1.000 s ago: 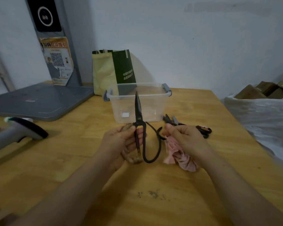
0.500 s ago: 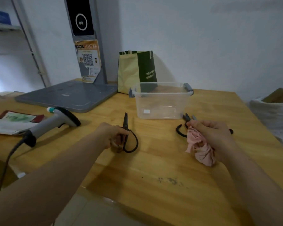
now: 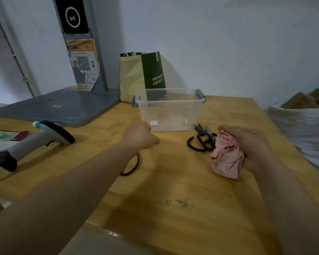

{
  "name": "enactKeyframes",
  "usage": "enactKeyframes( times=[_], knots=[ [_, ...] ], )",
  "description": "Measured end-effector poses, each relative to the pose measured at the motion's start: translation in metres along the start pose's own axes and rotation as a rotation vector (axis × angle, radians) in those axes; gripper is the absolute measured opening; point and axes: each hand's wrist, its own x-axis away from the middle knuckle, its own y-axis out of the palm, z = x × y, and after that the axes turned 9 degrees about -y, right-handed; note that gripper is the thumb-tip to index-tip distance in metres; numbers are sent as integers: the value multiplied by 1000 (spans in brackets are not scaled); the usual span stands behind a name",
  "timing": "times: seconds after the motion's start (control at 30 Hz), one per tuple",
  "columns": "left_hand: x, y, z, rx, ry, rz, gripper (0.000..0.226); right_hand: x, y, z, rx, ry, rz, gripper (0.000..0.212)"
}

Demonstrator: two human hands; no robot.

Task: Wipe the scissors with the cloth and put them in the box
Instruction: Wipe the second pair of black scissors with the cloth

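Well, the black scissors (image 3: 133,165) show only one thin, dark loop handle on the wooden table (image 3: 173,184), in front of the clear box (image 3: 168,115) and a little to its left. The rest of them is hidden under the left forearm. The box is a see-through plastic tub with grey clips at its two ends and no lid on it.

The left hand (image 3: 140,135) reaches out just in front of the box's near left corner, back of the hand up and fingers curled under. Whether they grip the scissors cannot be told from here.

A second pair of scissors (image 3: 201,141), dark with looped handles, lies flat just off the box's near right corner. The pink cloth (image 3: 226,159) is crumpled and blotched with darker marks. It sits to the right of the box and nearer the camera, touching that second pair. The right hand (image 3: 250,142) holds it from the right side, fingers and thumb curled round the bunched fabric.

A barcode scanner (image 3: 44,137) lies well to the left of the box.
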Motion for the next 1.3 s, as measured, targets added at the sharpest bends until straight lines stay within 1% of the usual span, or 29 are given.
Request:
enactKeyframes(
  times=[0.07, 0.13, 0.17, 0.2, 0.27, 0.3, 0.33, 0.37, 0.47, 0.53, 0.57, 0.63, 0.67, 0.73, 0.77, 0.83, 0.9, 0.93, 1.0, 1.07, 1.1, 1.13, 1.2, 1.3],
  knots=[
    [4, 17, 18, 47, 74, -50, 42, -5, -7, -4, -25, -3, 53, 5],
    [6, 34, 33, 76, 122, -98, 50, -10, -15, -7, -40, -19, 99, 6],
    [7, 42, 41, 86, 135, -134, 48, -12, -18, -8, -42, -30, 114, 6],
    [7, 49, 47, 95, 151, -153, 40, -14, -21, -8, -40, -38, 127, 7],
    [8, 64, 59, 88, 177, -162, 9, -18, -27, -8, -43, -46, 148, 8],
    [8, 71, 65, 89, 191, -164, 15, -19, -28, -8, -45, -45, 153, 7],
    [9, 77, 71, 83, 221, -164, 29, -20, -29, -7, -42, -44, 157, 6],
    [11, 82, 76, 63, 229, -174, 37, -21, -29, -7, -32, -49, 164, 5],
    [14, 96, 88, -80, 275, -158, 40, -22, -28, -4, 19, -91, 175, 6],
    [14, 103, 91, -188, 298, -132, 37, -22, -27, -3, 43, -106, 166, 6],
    [13, 107, 93, -240, 317, -104, 33, -22, -27, -3, 50, -105, 164, 6],
    [15, 109, 94, -312, 349, -35, 15, -23, -28, -1, 66, -100, 172, 8],
    [16, 108, 95, -333, 365, -6, 11, -23, -28, -1, 73, -96, 177, 8],
    [17, 107, 93, -335, 400, 22, 18, -25, -30, 0, 91, -87, 178, 5],
    [16, 105, 90, -307, 399, 29, 21, -26, -31, 1, 101, -85, 176, 4],
    [14, 101, 83, -245, 389, 68, 16, -28, -32, 3, 135, -80, 170, 2],
    [10, 95, 75, -114, 336, 107, 14, -29, -32, 6, 201, -67, 172, 11],
    [10, 92, 72, 25, 277, 95, 16, -29, -32, 8, 230, -55, 167, 17],
    [13, 81, 69, 508, 119, -16, 24, -28, -31, 11, 271, -12, 136, 28],
    [22, 71, 68, 968, -75, -178, 17, -26, -28, 14, 298, 52, 84, 33],
    [28, 68, 66, 1103, -131, -246, 11, -25, -27, 14, 306, 88, 50, 35],
    [32, 68, 63, 1186, -155, -297, 10, -23, -25, 15, 312, 125, 11, 37],
    [38, 70, 58, 1289, -141, -366, 16, -20, -21, 16, 304, 187, -69, 38],
    [41, 74, 56, 1298, -81, -404, 20, -17, -15, 19, 214, 197, -143, 31]
  ],
)
